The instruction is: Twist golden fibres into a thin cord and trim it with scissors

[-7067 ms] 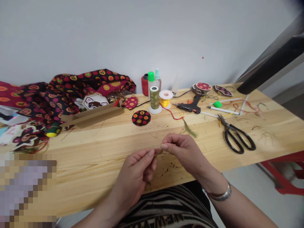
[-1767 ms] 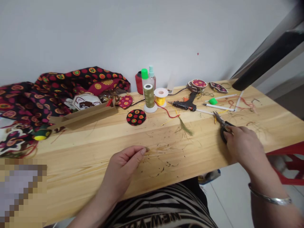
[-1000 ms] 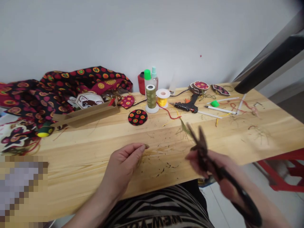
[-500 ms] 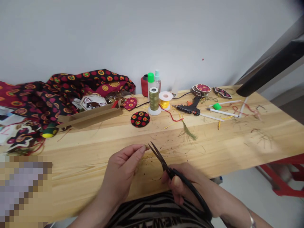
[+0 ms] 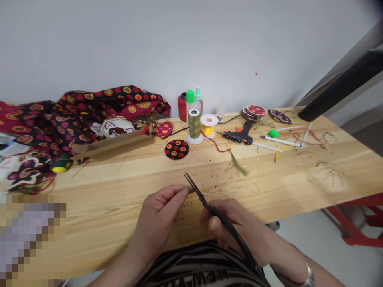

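Observation:
My left hand (image 5: 163, 209) pinches a thin thread between thumb and fingertips near the front of the wooden table (image 5: 119, 187). My right hand (image 5: 236, 229) grips black scissors (image 5: 209, 207). Their blades are closed and point up-left, with the tips right beside my left fingertips. An olive thread spool (image 5: 194, 124) and a yellow thread spool (image 5: 208, 124) stand at the back. A small olive tassel (image 5: 237, 166) lies beyond the scissors.
Patterned red-black fabric (image 5: 60, 115), an open cardboard box (image 5: 113, 143), a round fabric patch (image 5: 176, 149), a black glue gun (image 5: 239, 135), bottles (image 5: 191, 101), glue sticks (image 5: 277, 140) and thread scraps lie on the table. A dark bar (image 5: 341, 85) slants at the right.
My right hand fetched the scissors from the table's right side and brought them to my left fingertips. In the last half second the blades closed and moved slightly up-left.

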`<state>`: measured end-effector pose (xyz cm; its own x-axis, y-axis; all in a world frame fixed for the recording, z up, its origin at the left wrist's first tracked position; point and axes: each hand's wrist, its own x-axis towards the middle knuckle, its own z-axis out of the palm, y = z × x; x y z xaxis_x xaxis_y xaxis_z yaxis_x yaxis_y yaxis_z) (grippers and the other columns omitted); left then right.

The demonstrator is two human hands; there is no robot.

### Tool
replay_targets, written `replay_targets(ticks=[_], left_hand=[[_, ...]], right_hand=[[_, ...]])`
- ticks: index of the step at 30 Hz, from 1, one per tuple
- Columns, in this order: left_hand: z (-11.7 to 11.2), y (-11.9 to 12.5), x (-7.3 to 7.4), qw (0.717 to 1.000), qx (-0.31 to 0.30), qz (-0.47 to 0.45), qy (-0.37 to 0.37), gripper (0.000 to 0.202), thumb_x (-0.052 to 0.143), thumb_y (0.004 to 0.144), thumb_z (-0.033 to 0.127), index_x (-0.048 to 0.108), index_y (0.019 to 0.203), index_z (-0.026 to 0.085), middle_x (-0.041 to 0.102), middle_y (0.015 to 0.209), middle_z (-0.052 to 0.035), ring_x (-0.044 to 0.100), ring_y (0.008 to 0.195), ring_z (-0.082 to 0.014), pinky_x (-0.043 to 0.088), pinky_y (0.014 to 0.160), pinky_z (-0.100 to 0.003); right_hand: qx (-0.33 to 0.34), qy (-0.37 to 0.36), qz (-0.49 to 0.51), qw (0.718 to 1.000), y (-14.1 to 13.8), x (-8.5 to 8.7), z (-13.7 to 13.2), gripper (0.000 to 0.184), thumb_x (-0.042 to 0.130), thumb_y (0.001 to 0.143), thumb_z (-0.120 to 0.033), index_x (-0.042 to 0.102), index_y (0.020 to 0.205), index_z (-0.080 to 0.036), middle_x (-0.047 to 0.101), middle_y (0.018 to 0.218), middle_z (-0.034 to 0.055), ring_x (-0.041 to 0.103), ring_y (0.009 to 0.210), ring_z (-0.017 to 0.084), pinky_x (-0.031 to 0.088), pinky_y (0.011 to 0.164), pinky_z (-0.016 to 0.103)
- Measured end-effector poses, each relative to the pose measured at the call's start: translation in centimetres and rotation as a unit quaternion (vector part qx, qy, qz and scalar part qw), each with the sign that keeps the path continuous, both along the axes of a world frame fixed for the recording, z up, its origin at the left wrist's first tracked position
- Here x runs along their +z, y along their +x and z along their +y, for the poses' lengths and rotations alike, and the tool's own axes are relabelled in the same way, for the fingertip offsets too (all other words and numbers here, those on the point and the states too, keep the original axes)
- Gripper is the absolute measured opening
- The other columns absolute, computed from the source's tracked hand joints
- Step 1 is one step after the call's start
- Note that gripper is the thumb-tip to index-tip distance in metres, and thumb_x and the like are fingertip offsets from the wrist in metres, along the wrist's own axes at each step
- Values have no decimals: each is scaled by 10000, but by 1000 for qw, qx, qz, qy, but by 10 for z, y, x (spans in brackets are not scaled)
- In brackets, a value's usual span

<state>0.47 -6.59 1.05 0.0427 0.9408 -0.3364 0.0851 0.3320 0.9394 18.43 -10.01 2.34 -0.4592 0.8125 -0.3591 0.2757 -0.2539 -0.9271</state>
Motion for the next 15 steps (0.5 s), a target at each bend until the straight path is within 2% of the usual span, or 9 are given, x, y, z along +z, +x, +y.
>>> replay_targets(ticks=[3, 6, 10, 12, 15], left_hand=[[0, 1, 1, 1000, -2, -2, -2, 198, 683, 703, 335, 768, 831, 211, 444, 371, 60, 346, 378, -91, 258, 377, -201], [0, 1, 2, 1000, -1, -5, -6, 210, 675, 708, 345, 765, 839, 208, 416, 342, 59, 435, 424, -127, 311, 402, -206], [0, 1, 0, 1000, 6, -20, 1, 166, 688, 701, 325, 763, 788, 205, 542, 445, 23, 562, 612, -171, 417, 537, -224], [0, 1, -2, 999, 10, -36, -2, 162, 700, 696, 321, 758, 780, 195, 563, 493, 21, 539, 585, -144, 401, 521, -206], [2, -2, -4, 997, 42, -65, -30, 224, 709, 690, 349, 740, 816, 167, 427, 407, 73, 341, 403, -69, 259, 388, -173]], right_hand=[[2, -22, 24, 999, 1, 1, 2, 547, 420, 781, -693, 524, 774, -156, 452, 556, -36, 417, 500, 84, 255, 416, 186], [-9, -51, 47, 998, 1, 0, 3, 557, 446, 751, -710, 512, 732, -157, 448, 529, -41, 396, 475, 75, 255, 401, 177], [-36, -84, 66, 994, -1, -3, 3, 531, 482, 746, -691, 486, 685, -163, 405, 466, -63, 344, 405, 55, 251, 365, 165], [-35, -97, 73, 992, -1, -5, 2, 523, 487, 748, -682, 505, 722, -160, 384, 447, -74, 341, 379, 56, 255, 349, 165], [-6, -55, 53, 997, 4, -4, 1, 472, 467, 808, -606, 557, 810, -143, 413, 499, -60, 368, 424, 65, 266, 375, 170]])
